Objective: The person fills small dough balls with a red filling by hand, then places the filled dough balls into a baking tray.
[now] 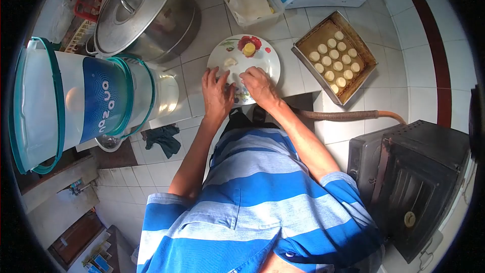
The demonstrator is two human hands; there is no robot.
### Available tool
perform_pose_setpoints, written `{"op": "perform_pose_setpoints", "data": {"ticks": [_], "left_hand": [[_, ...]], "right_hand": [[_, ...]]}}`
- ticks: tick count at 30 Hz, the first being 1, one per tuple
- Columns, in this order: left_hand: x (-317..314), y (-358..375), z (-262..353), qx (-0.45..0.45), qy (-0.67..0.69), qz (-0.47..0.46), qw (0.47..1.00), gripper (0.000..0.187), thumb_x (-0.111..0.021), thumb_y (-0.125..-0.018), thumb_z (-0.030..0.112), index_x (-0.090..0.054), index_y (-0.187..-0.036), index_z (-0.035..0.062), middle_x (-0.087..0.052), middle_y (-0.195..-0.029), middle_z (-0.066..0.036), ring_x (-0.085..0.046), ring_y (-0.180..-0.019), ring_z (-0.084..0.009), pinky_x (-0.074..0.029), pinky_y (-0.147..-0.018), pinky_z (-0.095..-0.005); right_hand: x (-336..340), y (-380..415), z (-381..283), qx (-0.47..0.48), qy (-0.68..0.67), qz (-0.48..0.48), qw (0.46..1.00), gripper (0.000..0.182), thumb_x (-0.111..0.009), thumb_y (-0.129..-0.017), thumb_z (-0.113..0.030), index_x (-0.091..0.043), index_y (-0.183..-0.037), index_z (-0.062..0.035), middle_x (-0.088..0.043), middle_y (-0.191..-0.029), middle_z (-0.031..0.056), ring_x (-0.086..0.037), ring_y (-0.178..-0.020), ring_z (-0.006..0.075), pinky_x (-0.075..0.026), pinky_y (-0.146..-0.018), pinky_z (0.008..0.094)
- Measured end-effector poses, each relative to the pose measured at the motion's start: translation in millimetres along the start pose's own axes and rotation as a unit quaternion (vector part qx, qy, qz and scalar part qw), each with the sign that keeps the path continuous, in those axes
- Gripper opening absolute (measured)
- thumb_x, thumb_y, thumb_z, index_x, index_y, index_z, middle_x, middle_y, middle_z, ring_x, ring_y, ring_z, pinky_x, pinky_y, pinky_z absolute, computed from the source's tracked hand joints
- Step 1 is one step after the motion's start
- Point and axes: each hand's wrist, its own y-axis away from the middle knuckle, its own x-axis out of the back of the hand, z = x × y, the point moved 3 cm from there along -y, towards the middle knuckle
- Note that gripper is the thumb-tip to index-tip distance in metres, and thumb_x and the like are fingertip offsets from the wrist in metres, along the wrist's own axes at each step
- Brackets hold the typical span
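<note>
A white plate with a floral pattern [271, 64] lies on the tiled counter. Over its left rim is my left hand [217, 93], its fingers apart and nothing visible between them. My right hand [260, 87] rests over the plate's lower right part with its fingertips together; whatever they pinch is too small to name. A small pale piece of dough [230, 61] sits on the plate just above my hands. Near the red flower print stands a small yellow round piece [248, 49].
A square metal tray [298, 50] with several pale round pieces lies to the right. A large lidded pot [174, 30] and a plastic bucket [73, 98] stand left. Behind the plate is a white container [252, 19]. A black oven [419, 172] is at the lower right.
</note>
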Motion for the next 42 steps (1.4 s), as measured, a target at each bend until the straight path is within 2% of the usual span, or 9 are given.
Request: {"op": "perform_pose_setpoints", "data": {"ticks": [3, 5, 7, 11, 15, 22, 30, 39, 42], "left_hand": [[-2.0, 4.5, 8.3, -0.032, -0.015, -0.037, 0.999, 0.048, -0.076, -0.088, 0.021, -0.066, -0.133, 0.0075, -0.049, -0.145, -0.024, -0.037, -0.141, -0.0505, -0.032, -0.117, -0.0624], [-3.0, 7.1, 14.0, -0.023, 0.006, -0.070, 0.997, 0.052, -0.075, -0.091, 0.029, -0.064, -0.138, 0.0115, -0.043, -0.151, -0.025, -0.031, -0.146, -0.0510, -0.027, -0.119, -0.0658], [-5.7, 7.3, 18.8, -0.046, -0.005, -0.102, 0.994, 0.053, -0.072, -0.093, 0.036, -0.062, -0.142, 0.0161, -0.037, -0.156, -0.025, -0.026, -0.149, -0.0511, -0.025, -0.121, -0.0657], [-7.5, 6.5, 13.0, -0.079, -0.006, -0.088, 0.993, 0.055, -0.074, -0.091, 0.035, -0.061, -0.142, 0.0179, -0.033, -0.161, -0.025, -0.027, -0.148, -0.0539, -0.029, -0.116, -0.0685], [-4.2, 3.5, 3.1, -0.102, 0.014, -0.098, 0.990, 0.056, -0.073, -0.092, 0.037, -0.060, -0.143, 0.0189, -0.033, -0.161, -0.024, -0.026, -0.149, -0.0535, -0.029, -0.117, -0.0687], [3.0, 1.9, -8.0, -0.154, 0.023, -0.108, 0.982, 0.054, -0.068, -0.095, 0.041, -0.060, -0.143, 0.0184, -0.032, -0.162, -0.025, -0.026, -0.148, -0.0549, -0.027, -0.117, -0.0691], [0.2, -1.8, -3.8, -0.172, 0.019, -0.111, 0.979, 0.051, -0.066, -0.096, 0.041, -0.060, -0.143, 0.0203, -0.030, -0.163, -0.027, -0.024, -0.151, -0.0539, -0.025, -0.119, -0.0684], [0.7, -6.7, 1.7, -0.163, -0.012, -0.106, 0.981, 0.050, -0.063, -0.098, 0.042, -0.059, -0.145, 0.0235, -0.030, -0.163, -0.026, -0.022, -0.153, -0.0515, -0.023, -0.121, -0.0669], [-1.2, -10.0, 0.5, -0.166, -0.043, -0.137, 0.976, 0.053, -0.060, -0.100, 0.041, -0.055, -0.149, 0.0213, -0.027, -0.166, -0.025, -0.017, -0.156, -0.0467, -0.018, -0.125, -0.0603]], "right_hand": [[20.7, 2.7, -7.3, -0.034, -0.084, 0.078, 0.993, 0.025, -0.067, -0.088, -0.006, -0.072, -0.113, -0.0070, -0.065, -0.107, 0.0150, -0.064, -0.100, 0.0369, -0.055, -0.085, 0.0448], [30.9, 11.3, -6.0, -0.066, -0.064, 0.067, 0.993, 0.029, -0.068, -0.086, -0.005, -0.073, -0.115, -0.0076, -0.065, -0.111, 0.0137, -0.062, -0.105, 0.0356, -0.053, -0.092, 0.0446], [44.1, 17.9, -11.1, -0.046, 0.044, 0.050, 0.997, 0.031, -0.069, -0.085, -0.004, -0.072, -0.115, -0.0071, -0.064, -0.116, 0.0125, -0.060, -0.110, 0.0341, -0.050, -0.098, 0.0446], [41.2, 29.4, -25.7, -0.030, 0.107, -0.002, 0.994, 0.042, -0.066, -0.083, -0.002, -0.069, -0.125, -0.0092, -0.058, -0.131, 0.0146, -0.053, -0.123, 0.0374, -0.047, -0.105, 0.0458], [28.5, 28.8, -35.7, -0.024, 0.187, -0.048, 0.981, 0.048, -0.067, -0.082, -0.005, -0.067, -0.130, -0.0124, -0.050, -0.147, 0.0161, -0.041, -0.139, 0.0411, -0.035, -0.117, 0.0524], [23.8, 24.2, -33.5, -0.069, 0.179, -0.051, 0.980, 0.049, -0.067, -0.083, -0.010, -0.067, -0.132, -0.0153, -0.046, -0.151, 0.0178, -0.036, -0.144, 0.0432, -0.031, -0.120, 0.0543], [25.3, 20.7, -30.2, -0.086, 0.211, -0.069, 0.971, 0.049, -0.063, -0.086, -0.009, -0.066, -0.134, -0.0167, -0.043, -0.153, 0.0192, -0.030, -0.147, 0.0471, -0.025, -0.121, 0.0643], [22.3, 18.4, -20.8, -0.074, 0.220, -0.089, 0.969, 0.047, -0.064, -0.088, -0.015, -0.064, -0.135, -0.0188, -0.039, -0.158, 0.0194, -0.026, -0.150, 0.0479, -0.018, -0.124, 0.0653], [23.2, 20.8, -23.3, -0.063, 0.214, -0.078, 0.972, 0.049, -0.064, -0.089, -0.015, -0.063, -0.137, -0.0189, -0.039, -0.158, 0.0195, -0.026, -0.151, 0.0480, -0.017, -0.124, 0.0654]]}}
